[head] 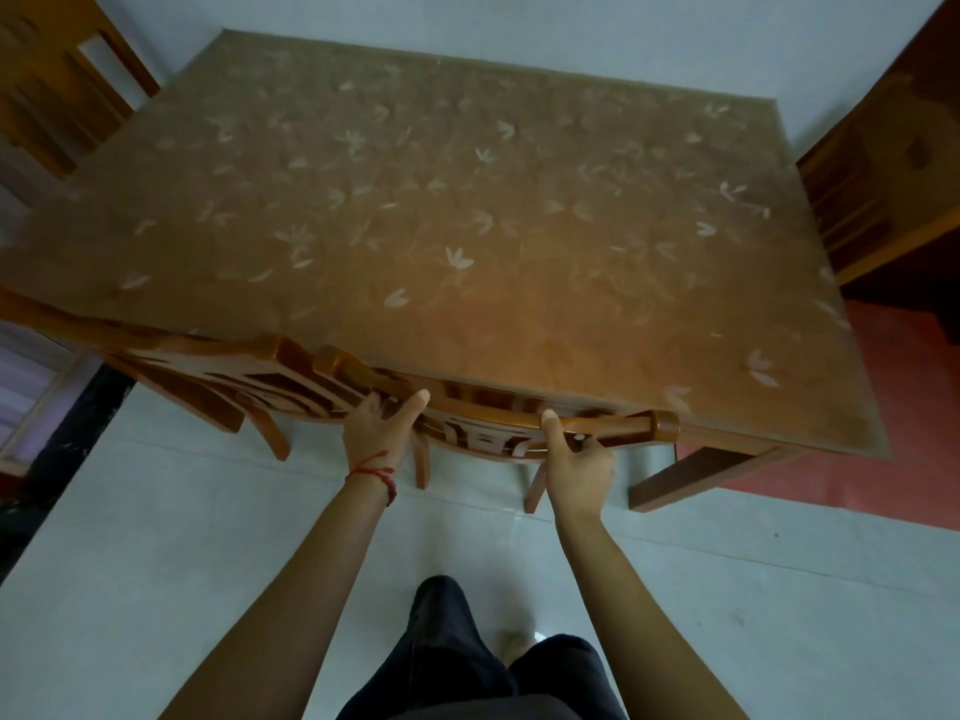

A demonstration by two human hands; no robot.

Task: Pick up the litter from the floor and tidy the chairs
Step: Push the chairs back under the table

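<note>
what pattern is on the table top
Pale leaf-like sprigs scattered over the brown table top, seen in the head view.

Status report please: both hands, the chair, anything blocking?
Left hand and right hand grip chair top rail. Chair tucked against table. Second chair close beside, left. No litter visible.

A wooden table (467,210) spreads away just beyond the grip, its near edge right above it. The top lies under a clear cover (457,259) printed with pale leaves. 1 table leg (691,475) stands on the ground to the right of the grip. Pale grey floor (208,537) runs below and behind the grip, and a red floor area (857,485) lies further right. A light wall (519,18) rises well beyond, past the table's far edge.
</note>
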